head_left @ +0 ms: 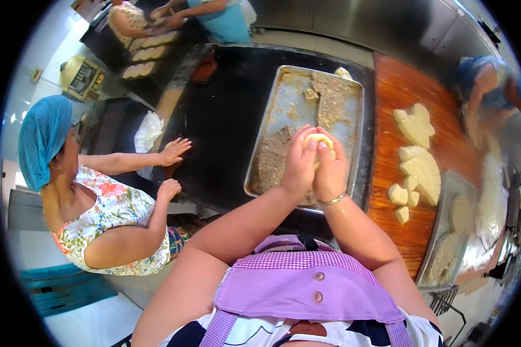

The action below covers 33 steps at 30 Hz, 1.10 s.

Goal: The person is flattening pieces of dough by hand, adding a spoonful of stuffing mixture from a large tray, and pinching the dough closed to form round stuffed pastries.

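Cupped together over a metal tray (pixel 285 73), my left hand (pixel 300 165) and my right hand (pixel 331 173) close round a pale yellow piece of dough (pixel 318 137). Only the top of the dough shows between my thumbs and fingers; the rest is hidden by my palms. A crumbly brown filling (pixel 331 95) lies in the tray, with one heap at the far end and another brown mass (pixel 274 156) beside my left hand. A bracelet circles my right wrist.
A brown wooden board (pixel 388 150) at right holds several pale dough pieces (pixel 419 170). Beyond it stands another tray (pixel 464 188) with brown heaps. A co-worker in a blue hair cover (pixel 46 139) rests their hands by the black tabletop (pixel 226 115) at left. Other people work farther back.
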{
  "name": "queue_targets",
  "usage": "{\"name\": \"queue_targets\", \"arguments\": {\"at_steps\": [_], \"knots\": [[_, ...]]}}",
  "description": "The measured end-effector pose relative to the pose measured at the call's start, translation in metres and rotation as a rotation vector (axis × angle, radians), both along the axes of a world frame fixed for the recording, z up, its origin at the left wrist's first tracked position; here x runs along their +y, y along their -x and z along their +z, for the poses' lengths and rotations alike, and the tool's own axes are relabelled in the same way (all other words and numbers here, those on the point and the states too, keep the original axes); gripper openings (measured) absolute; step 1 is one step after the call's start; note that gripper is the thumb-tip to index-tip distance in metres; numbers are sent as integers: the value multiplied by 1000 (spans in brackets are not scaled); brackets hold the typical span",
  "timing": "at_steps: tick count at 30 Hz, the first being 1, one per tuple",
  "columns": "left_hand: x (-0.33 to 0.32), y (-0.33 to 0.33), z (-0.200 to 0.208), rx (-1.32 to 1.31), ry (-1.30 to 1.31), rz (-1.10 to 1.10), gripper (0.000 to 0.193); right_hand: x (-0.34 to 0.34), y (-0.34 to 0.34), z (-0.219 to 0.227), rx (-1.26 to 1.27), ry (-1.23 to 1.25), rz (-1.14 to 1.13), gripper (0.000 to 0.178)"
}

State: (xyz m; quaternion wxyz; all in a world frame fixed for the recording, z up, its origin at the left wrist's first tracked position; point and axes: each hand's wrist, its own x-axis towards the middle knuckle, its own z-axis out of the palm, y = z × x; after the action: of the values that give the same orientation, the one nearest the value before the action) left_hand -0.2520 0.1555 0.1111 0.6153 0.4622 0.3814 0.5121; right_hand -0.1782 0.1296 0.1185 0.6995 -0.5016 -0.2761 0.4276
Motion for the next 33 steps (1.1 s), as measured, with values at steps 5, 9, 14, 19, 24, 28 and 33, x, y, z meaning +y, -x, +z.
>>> {"name": "queue_targets", "arguments": {"at_steps": [5,9,14,19,24,28,33], "knots": [[-6,12,-3,-242,64,-32,42,-7,1,11,102,14,125,37],[-16,3,-17,-320,82,19,33,-11,-5,-10,23,52,170,42],[-24,-2,-22,-115,17,178,24,-17,6,-22,-122,48,117,36],[-10,3,-14,113,-381,106,28,-15,-1,-28,31,54,65,28],[-11,7,-29,90,-409,105,33,-18,9,-30,-15,67,11,24],[-12,13,-46,224,-506,-36,31,-25,7,-41,-18,38,-7,21],[-9,37,-51,-23,-348,-461,55,-28,-5,-19,68,45,145,26]]}}
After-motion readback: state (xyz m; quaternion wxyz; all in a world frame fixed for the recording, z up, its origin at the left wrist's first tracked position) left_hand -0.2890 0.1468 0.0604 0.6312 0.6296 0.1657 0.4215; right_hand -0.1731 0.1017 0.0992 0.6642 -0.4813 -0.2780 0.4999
